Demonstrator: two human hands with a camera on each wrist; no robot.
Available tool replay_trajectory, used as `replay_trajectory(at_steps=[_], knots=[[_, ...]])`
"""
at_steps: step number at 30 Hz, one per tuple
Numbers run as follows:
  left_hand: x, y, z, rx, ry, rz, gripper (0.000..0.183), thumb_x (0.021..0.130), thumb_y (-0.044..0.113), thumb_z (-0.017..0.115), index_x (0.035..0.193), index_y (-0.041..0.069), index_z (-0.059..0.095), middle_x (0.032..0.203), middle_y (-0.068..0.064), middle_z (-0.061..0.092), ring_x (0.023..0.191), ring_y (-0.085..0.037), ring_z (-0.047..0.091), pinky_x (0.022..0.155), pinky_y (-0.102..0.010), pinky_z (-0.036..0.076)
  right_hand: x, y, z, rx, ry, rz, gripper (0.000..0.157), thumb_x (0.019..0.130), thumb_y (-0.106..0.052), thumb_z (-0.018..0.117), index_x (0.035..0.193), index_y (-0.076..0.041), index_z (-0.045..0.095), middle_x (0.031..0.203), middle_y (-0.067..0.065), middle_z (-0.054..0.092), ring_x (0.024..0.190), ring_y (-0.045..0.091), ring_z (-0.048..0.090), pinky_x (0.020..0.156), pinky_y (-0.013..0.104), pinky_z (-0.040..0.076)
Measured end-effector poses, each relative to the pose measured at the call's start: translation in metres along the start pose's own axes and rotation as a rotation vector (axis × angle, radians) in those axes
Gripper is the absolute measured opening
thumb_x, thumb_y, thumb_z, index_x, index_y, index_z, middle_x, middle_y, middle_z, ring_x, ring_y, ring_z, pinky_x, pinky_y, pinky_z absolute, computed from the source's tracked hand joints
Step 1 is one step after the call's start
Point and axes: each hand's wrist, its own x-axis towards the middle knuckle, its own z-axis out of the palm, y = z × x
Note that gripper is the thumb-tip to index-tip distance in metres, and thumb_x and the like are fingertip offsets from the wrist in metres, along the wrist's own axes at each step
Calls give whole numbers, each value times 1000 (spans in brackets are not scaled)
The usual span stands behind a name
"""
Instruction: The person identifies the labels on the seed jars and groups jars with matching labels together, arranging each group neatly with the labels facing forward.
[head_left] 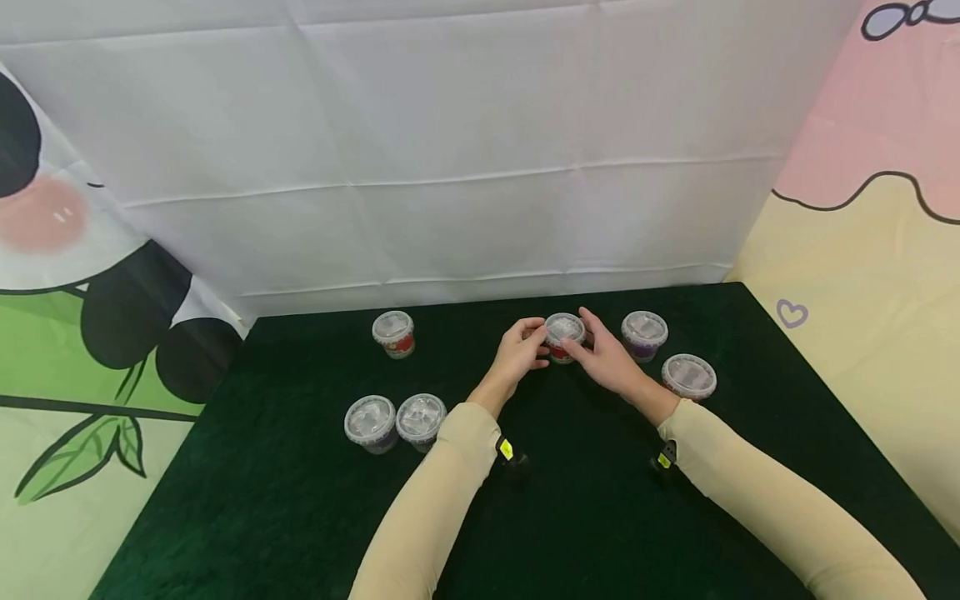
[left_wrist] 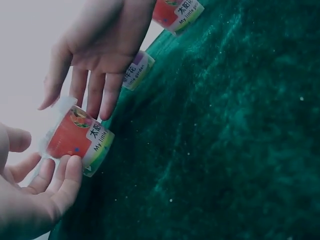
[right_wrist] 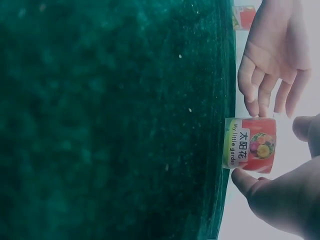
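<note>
A small lidded plastic cup with a red label [head_left: 558, 353] stands near the back of the dark green table, between both hands. At its left side, the left hand [head_left: 516, 354] has relaxed, slightly bent fingers; in the left wrist view, its fingertips [left_wrist: 74, 167] meet the label. From the right, the right hand [head_left: 611, 360] flanks the cup with its fingers spread and fairly straight. The label [right_wrist: 259, 145] shows flowers and "My little garden". Neither hand visibly closes round the cup.
To the right are a purple-labelled cup [head_left: 643, 335] and another lidded cup [head_left: 689, 377] beside the right wrist. A red-labelled cup [head_left: 393, 334] stands at back left. Two cups, one left [head_left: 371, 423] and one right [head_left: 421, 419], sit side by side near the left forearm. A white cloth [head_left: 450, 167] hangs behind.
</note>
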Motion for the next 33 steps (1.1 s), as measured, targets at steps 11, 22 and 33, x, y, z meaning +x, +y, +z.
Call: replay_trajectory(at_steps=[11,22,33], knots=[[4,-1,0,75,-48,5,40,108,28,53,143,8,53,120,-9,60,99,-24,63,81,-31,59,5,-2,-1,-105,-18,4,64,109,-25,49,158,4,20,156,29,33,139,42,41,112,56,36],[4,-5,0,70,-58,-21,39,107,28,54,142,9,53,121,-9,59,98,-20,63,83,-33,59,5,1,-3,-96,-52,37,64,109,-26,49,159,2,19,156,29,33,139,43,41,113,57,35],[4,1,-1,76,-62,-49,41,107,30,54,143,10,52,125,-10,57,106,-25,61,87,-35,58,5,-3,-5,-69,-69,55,64,109,-26,49,159,0,18,155,29,34,136,42,43,110,56,39]])
